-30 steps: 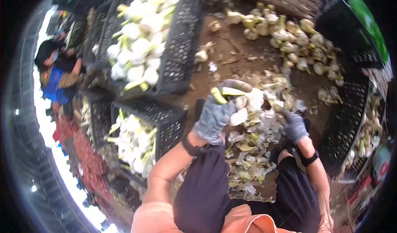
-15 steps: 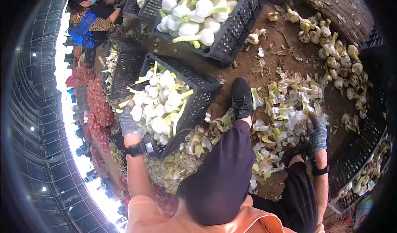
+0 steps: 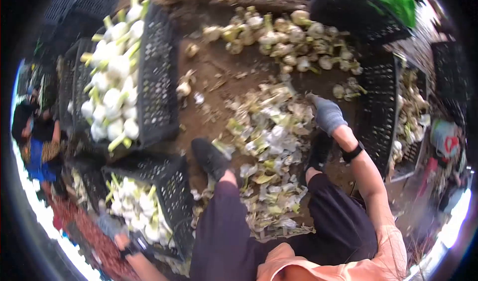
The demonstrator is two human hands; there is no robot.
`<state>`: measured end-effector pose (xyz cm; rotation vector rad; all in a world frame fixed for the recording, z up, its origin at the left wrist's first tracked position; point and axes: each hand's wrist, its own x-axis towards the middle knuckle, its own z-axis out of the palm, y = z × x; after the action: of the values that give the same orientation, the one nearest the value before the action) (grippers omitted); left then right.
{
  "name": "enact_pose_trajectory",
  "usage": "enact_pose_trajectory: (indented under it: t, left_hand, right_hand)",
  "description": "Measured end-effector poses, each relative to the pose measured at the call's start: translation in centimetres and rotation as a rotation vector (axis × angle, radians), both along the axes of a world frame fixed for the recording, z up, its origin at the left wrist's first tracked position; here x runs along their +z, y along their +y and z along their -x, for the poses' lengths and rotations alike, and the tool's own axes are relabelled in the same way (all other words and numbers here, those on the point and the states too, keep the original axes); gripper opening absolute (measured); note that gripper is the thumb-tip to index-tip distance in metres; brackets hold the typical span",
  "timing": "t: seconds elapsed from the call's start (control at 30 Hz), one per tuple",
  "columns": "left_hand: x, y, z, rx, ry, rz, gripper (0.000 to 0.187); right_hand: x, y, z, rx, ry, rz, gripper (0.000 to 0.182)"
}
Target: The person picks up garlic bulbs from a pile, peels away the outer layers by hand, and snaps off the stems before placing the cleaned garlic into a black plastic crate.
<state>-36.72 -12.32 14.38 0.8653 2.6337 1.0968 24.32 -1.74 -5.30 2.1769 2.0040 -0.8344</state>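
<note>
My left hand [image 3: 110, 227], in a grey glove, is smeared by motion at the near left side of a black crate [image 3: 174, 201] of white trimmed garlic bulbs [image 3: 137, 206]; whether it holds a bulb cannot be made out. My right hand [image 3: 327, 115], also gloved, reaches forward over the right edge of a heap of garlic peelings [image 3: 274, 136]. Its fingers stretch out, with nothing visible in them. Beyond it lies a pile of untrimmed garlic bulbs [image 3: 294, 39] with dirty skins. Each wrist wears a black band.
A fuller black crate [image 3: 159, 81] of white garlic stands at the left. Another crate [image 3: 376, 111] with garlic scraps is at the right. My shoes [image 3: 211, 159] flank the peelings. A person in a blue apron [image 3: 40, 156] works at the far left.
The view has swung to the right, so the crates appear further left. My right hand has moved forward towards the untrimmed pile. My left hand has shifted to the near side of the crate.
</note>
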Motion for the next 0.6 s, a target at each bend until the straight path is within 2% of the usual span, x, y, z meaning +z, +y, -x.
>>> enact_pose_trajectory:
  t: [0.07, 0.1, 0.13, 0.2, 0.27, 0.33, 0.4, 0.47, 0.53, 0.57, 0.6]
  left_hand:
    - [1.4, 2.7, -4.1, -0.202, 0.155, 0.012, 0.071]
    - [2.1, 4.5, -9.0, -0.316, 0.166, -0.100, 0.067]
    - [2.3, 5.6, -12.3, -0.335, 0.150, -0.105, 0.067]
    - [2.2, 7.1, -17.4, -0.529, -0.095, -0.008, 0.056]
    - [1.1, 9.1, -22.4, -0.680, -0.330, 0.120, 0.050]
    - [-1.8, 10.7, -26.6, -0.741, -0.674, 0.148, 0.049]
    - [-5.3, 12.7, -30.4, -0.814, -0.943, 0.258, 0.054]
    - [-14.3, 14.0, -31.6, -1.186, -0.397, 0.300, 0.057]
    - [-20.7, 15.1, -34.2, -1.353, -0.066, 0.182, 0.059]
    - [-22.9, 15.4, -35.3, -1.365, -0.070, 0.178, 0.059]
    - [-24.8, 15.6, -36.3, -1.495, 0.041, 0.269, 0.059]
  right_hand:
    - [-0.3, 2.2, -1.5, -0.086, -0.094, 0.023, 0.021]
    - [0.2, 3.5, -1.5, -0.104, -0.097, -0.015, 0.024]
    - [0.7, 4.9, -1.5, -0.117, -0.099, -0.053, 0.027]
    - [2.0, 7.2, -0.3, -0.094, -0.096, -0.082, 0.035]
    - [0.9, 9.1, 1.5, -0.090, 0.032, -0.183, 0.033]
    - [-2.1, 11.0, 4.1, -0.004, -0.011, -0.133, 0.032]
    - [-4.6, 10.1, 6.0, -0.120, 0.009, -0.258, 0.032]
    - [-5.0, 9.7, 7.0, -0.152, -0.011, -0.223, 0.034]
    - [-5.2, 9.2, 7.7, -0.204, 0.000, -0.123, 0.030]
    - [-5.7, 9.0, 7.7, -0.156, -0.032, -0.107, 0.025]
    - [-6.2, 8.8, 7.4, -0.164, -0.037, -0.106, 0.025]
